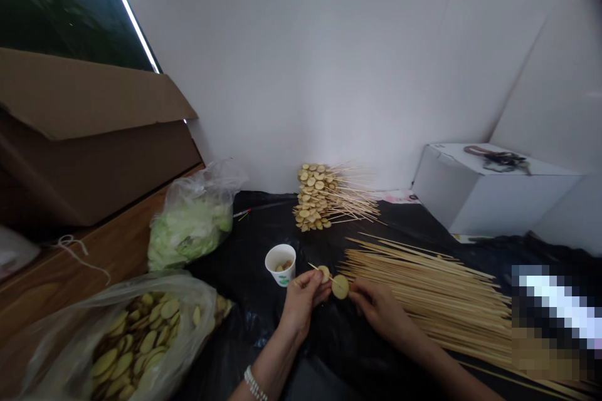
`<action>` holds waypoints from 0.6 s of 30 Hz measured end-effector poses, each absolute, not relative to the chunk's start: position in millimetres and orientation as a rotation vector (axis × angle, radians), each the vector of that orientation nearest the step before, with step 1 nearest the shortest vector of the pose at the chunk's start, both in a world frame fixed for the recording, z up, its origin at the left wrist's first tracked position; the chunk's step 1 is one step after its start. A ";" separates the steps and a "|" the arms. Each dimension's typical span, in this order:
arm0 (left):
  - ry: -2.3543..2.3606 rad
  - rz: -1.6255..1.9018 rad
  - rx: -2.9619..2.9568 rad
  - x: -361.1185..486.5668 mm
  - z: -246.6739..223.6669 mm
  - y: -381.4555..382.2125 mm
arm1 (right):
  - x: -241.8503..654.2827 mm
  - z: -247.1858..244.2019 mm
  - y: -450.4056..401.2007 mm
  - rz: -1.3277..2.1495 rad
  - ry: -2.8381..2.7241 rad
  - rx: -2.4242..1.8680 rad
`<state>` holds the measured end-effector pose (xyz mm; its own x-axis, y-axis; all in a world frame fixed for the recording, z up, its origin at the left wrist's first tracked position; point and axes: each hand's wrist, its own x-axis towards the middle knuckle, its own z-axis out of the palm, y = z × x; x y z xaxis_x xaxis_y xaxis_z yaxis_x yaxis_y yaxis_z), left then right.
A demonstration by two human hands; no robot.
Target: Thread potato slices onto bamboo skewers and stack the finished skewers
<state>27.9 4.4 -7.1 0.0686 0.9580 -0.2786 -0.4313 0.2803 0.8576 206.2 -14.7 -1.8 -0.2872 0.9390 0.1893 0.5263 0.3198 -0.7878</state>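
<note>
Near the middle of the black covering, my left hand [305, 294] pinches a round pale slice [323, 274] that sits on a thin wooden skewer, whose tip pokes out to the upper left. A second round slice [340, 287] is on the same skewer, between my hands. My right hand [374, 304] has its fingers closed at the right side of that slice, round the skewer, whose far part is hidden by the hand. Just left of my left hand stands a white paper cup [281, 266] with some pieces inside.
Bare skewers [437, 294] lie spread at the right. Skewered slices [315, 197] are piled by the wall. At left are an open bag of slices [150, 332], a bag of pale green pieces [192, 225] and a cardboard box [94, 163]. A white box [493, 191] stands back right.
</note>
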 end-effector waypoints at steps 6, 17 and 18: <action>0.960 1.148 0.706 29.7 -6.3 1.7 | 206.4 -7.1 -12.5 0.782 -1.939 -1.261; 1.226 1.294 1.091 7.8 21.9 1.9 | 216.4 -11.4 -7.5 0.536 -1.876 -1.277; 1.275 1.399 1.165 -1.1 27.9 2.4 | 217.0 -11.9 -7.3 0.531 -1.876 -1.274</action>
